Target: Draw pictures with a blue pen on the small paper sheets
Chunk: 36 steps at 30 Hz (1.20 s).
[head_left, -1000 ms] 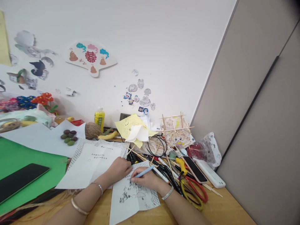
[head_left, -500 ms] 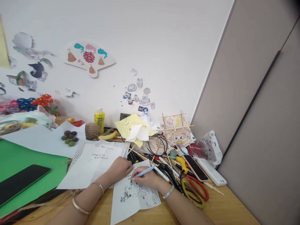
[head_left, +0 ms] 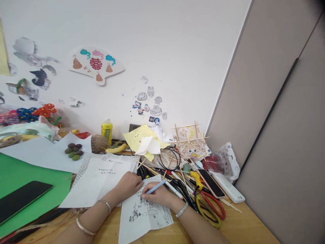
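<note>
Our right hand (head_left: pixel 157 196) had the blue pen (head_left: pixel 156 186) pinched, fingers closed round it, nose angled down to the drawn sheet (head_left: pixel 134 229) on the table (head_left: pixel 250 222), right of the lettered sheet (head_left: pixel 87 186). Left hand (head_left: pixel 129 184) lay by its upper left edge; couldn't tell finger opening or hold. Clean strokes needed light pressure, pinned paper, creases flattened, markers (head_left: pixel 174 189) kept off our wrist.
</note>
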{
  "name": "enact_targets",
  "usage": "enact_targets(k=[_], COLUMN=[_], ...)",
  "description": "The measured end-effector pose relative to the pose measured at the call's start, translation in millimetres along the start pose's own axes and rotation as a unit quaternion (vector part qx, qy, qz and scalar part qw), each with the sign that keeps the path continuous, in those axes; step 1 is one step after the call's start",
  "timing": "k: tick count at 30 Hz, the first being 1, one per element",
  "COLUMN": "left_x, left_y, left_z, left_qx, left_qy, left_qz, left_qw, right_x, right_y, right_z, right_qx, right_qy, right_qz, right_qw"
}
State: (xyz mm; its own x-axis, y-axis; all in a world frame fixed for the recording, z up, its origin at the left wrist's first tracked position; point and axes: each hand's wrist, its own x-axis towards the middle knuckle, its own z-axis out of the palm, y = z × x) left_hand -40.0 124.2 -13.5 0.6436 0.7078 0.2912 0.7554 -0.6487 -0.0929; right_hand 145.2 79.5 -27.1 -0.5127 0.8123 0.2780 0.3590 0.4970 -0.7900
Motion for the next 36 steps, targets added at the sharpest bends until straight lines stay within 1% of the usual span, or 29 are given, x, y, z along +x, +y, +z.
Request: enact_targets(k=[4, 7, 10, 14, 19, 22, 26, 36], left_x=[-1.9, -2.6, -2.0, -1.2, -1.0, -0.9, -1.1, -1.5], left_y=[0.2, -0.5, -0.9, -0.5, 0.5, 1.1, 1.8, 3.0], left_z=[0.0, 1.4, 1.6, 0.2, -1.2, -1.6, -2.5, -4.6], left_qx=[-0.005, -0.007, -0.005, -0.003, 0.004, -0.001, -0.01, -0.001], left_qy=[0.003, 0.011, 0.006, 0.0, 0.002, 0.008, 0.018, 0.001], left_qz=[0.003, 0.007, 0.007, 0.004, 0.006, 0.005, 0.0, -0.013], left_qw=[1.0, 1.0, 1.0, 1.0, 1.0, 1.0, 1.0, 1.0], right_x=[-0.5, -0.9, -0.8, -1.2, -1.8, -1.0, -0.3, -1.9], right_y=[-0.5, -1.6, -3.2, -6.6, -6.6, -5.2, -5.2, -4.7], right_z=[-0.3, -0.8, -1.2, -1.7, -1.3, -0.8, -0.9, -0.4], right_qx=[0.0, -0.001, 0.0, 0.0, -0.011, -0.015, -0.019, -0.009], right_qy=[-0.004, -0.006, -0.005, -0.006, 0.0, 0.005, -0.003, 0.006], right_qz=[-0.003, 0.014, 0.022, 0.012, 0.021, 0.017, 0.006, 0.009], right_qw=[1.0, 1.0, 1.0, 1.0, 1.0, 1.0, 1.0, 1.0])
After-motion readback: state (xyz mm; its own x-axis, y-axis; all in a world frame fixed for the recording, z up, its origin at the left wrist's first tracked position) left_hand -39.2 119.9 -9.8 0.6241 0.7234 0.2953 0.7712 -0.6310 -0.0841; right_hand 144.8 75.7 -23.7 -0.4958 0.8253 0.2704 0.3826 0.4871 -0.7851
